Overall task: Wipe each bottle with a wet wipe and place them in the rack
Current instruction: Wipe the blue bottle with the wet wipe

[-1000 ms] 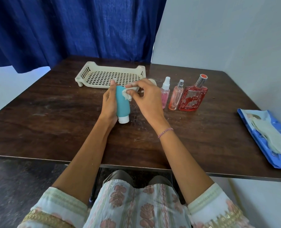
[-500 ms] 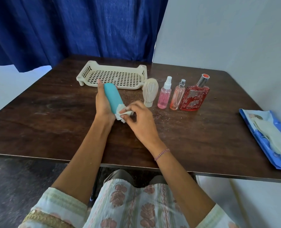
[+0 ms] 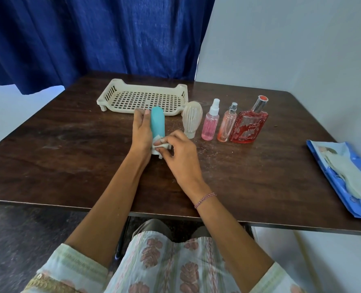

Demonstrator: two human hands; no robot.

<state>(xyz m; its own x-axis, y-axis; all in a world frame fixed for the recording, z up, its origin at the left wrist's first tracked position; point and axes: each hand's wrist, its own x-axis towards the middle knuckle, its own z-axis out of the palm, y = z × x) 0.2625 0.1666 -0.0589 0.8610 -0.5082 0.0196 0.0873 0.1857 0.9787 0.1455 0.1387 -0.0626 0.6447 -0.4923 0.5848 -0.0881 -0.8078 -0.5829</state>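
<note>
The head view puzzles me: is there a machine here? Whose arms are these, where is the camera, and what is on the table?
There is no machine: these are a person's two bare hands, filmed by one wide-angle camera worn on the head and looking down, so the arms reach in from the bottom. The left hand holds a teal bottle, cap end down, over the table. The right hand pinches a wet wipe against the bottle's lower end. Behind them lies a cream rack with nothing in it. Right of it stand four more bottles: a cream ribbed bottle, a pink spray bottle, a slim peach bottle and a red perfume bottle. A blue wipes pack lies at the table's right edge.
</note>
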